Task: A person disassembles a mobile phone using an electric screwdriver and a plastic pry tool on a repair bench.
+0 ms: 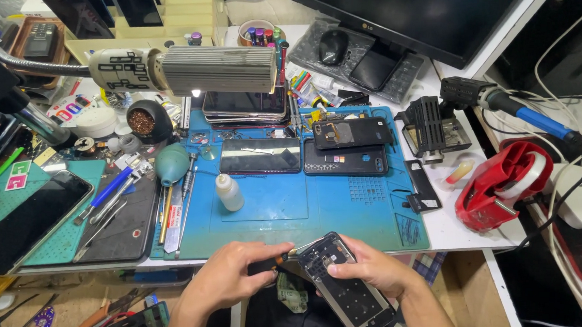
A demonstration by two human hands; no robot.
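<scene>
Right hand [372,266] cradles opened phone [347,287] below surface edge, back exposed, tilted toward view, grip closed round its upper end to steady it. Left hand [232,275] pinches small screwdriver [277,259], tip near phone's top corner. Blue mat [343,201] just beyond

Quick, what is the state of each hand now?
Left hand: closed, holding a small dark screwdriver with orange collar.
Right hand: closed, holding an opened black phone body.
</scene>
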